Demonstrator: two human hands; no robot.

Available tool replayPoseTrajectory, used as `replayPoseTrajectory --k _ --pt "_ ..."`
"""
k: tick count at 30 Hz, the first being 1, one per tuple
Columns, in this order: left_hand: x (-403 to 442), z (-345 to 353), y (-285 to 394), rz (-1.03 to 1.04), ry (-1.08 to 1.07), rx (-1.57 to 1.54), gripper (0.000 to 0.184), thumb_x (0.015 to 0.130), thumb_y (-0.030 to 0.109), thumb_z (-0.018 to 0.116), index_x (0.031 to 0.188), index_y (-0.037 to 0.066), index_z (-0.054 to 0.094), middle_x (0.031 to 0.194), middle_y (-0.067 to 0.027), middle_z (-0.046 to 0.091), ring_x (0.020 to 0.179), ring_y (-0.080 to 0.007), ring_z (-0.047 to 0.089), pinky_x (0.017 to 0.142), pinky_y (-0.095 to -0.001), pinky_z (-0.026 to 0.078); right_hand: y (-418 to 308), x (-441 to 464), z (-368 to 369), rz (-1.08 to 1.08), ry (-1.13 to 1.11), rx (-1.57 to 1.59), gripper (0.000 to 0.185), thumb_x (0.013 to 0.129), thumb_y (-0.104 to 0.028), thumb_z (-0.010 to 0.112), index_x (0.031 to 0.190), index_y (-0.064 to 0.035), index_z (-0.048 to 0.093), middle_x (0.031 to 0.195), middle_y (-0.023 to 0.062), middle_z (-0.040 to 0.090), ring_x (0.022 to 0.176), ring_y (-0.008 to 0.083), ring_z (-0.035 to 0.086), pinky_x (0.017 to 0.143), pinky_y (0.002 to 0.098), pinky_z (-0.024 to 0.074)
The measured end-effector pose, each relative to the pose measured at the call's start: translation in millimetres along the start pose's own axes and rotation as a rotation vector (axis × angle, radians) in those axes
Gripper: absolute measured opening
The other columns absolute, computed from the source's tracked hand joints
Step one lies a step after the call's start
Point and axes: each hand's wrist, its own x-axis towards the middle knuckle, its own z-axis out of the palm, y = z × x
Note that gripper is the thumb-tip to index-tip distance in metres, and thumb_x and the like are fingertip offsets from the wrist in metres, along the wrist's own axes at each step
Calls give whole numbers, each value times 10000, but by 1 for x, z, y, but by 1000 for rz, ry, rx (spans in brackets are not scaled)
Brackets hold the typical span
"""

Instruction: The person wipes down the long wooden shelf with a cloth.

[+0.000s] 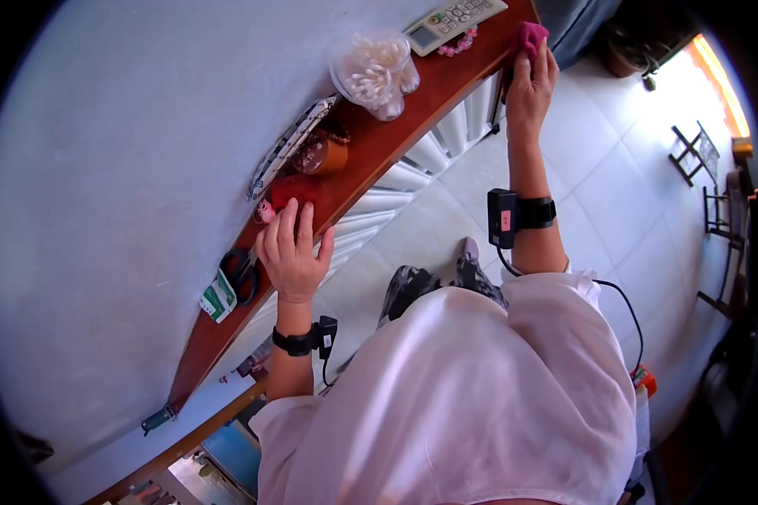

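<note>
My right hand (531, 88) pinches a crumpled magenta cloth (530, 39) at the far right end of a narrow reddish-brown wooden shelf (434, 99). My left hand (296, 255) lies over the shelf's front edge with its fingers stretched out and slightly apart, gripping nothing. Just beyond its fingertips is a dark red item (298, 190), whose kind I cannot make out. A small pink trinket (265, 211) sits beside the index finger. Below and left of this hand are black-handled scissors (239, 276) and a green-and-white packet (218, 296).
Along the wall stand a round orange-brown container (321, 156), a flat patterned packet (293, 145), clear tubs of cotton swabs (376, 74), a pink bead bracelet (459, 44) and a remote control (453, 23). White slats (425, 154) run under the shelf. Dark chairs (699, 156) stand on the tiled floor.
</note>
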Motion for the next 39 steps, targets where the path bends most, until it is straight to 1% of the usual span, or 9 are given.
replayPoseTrajectory --k 4,8,15,18,23,27,30,38,39 --pt "3 -2 2 -13 -57 25 451 853 315 659 1255 118 602 1327 -60 560 1191 -251 508 984 -413 372 21 -38 5 -243 -7 -172 458 941 -151 541 1382 -55 468 1385 244 407 1258 395 437 1051 408 355" --pt "7 -3 5 4 -10 -19 474 875 301 631 1289 84 558 1316 -88 563 1186 -281 505 1006 -426 374 -33 -81 -4 -14 -170 23 487 920 -82 550 1397 -51 456 1430 174 373 1190 329 492 986 391 427" --pt "5 -1 2 27 -3 -39 443 881 253 622 1276 63 557 1313 -110 556 1192 -290 503 1023 -428 377 4 24 0 47 35 0 429 960 -165 503 1364 -29 467 1315 198 477 1174 371 495 992 378 405" --pt "4 1 3 31 6 -39 421 897 290 597 1261 80 579 1302 -99 574 1200 -280 492 1019 -431 390 -9 -26 5 -122 32 -91 479 919 -88 537 1386 -37 448 1407 224 404 1229 406 454 1013 409 397" --pt "3 1 2 39 -26 -31 413 896 276 596 1255 72 583 1295 -114 576 1199 -282 497 1018 -427 400 -45 -135 9 98 -230 187 537 841 43 565 1367 7 463 1471 223 323 1231 363 461 1029 420 406" --pt "2 0 3 29 -15 -36 414 897 274 597 1258 73 583 1296 -114 577 1205 -278 495 1018 -426 401 -21 -57 9 -31 -37 -18 542 904 -52 519 1429 -23 387 1513 220 278 1345 402 355 1098 414 317" --pt "2 2 2 19 16 -45 421 893 281 610 1262 81 581 1301 -108 575 1211 -272 499 1031 -428 397 -12 -20 13 86 13 88 515 958 -104 466 1450 -14 347 1509 222 314 1373 373 340 1123 381 272" --pt "-1 -3 -2 55 114 -197 454 885 257 625 1288 62 546 1339 -117 537 1219 -285 498 1052 -432 369 -70 -148 27 207 -160 157 581 955 -72 490 1486 -19 259 1542 213 257 1363 383 347 1094 387 294" --pt "-3 -4 -4 56 171 -253 382 903 271 623 1245 109 576 1300 -93 567 1194 -273 509 996 -422 419 -81 -168 29 173 -177 143 589 955 -70 495 1488 -19 251 1547 213 244 1360 387 346 1090 387 297"
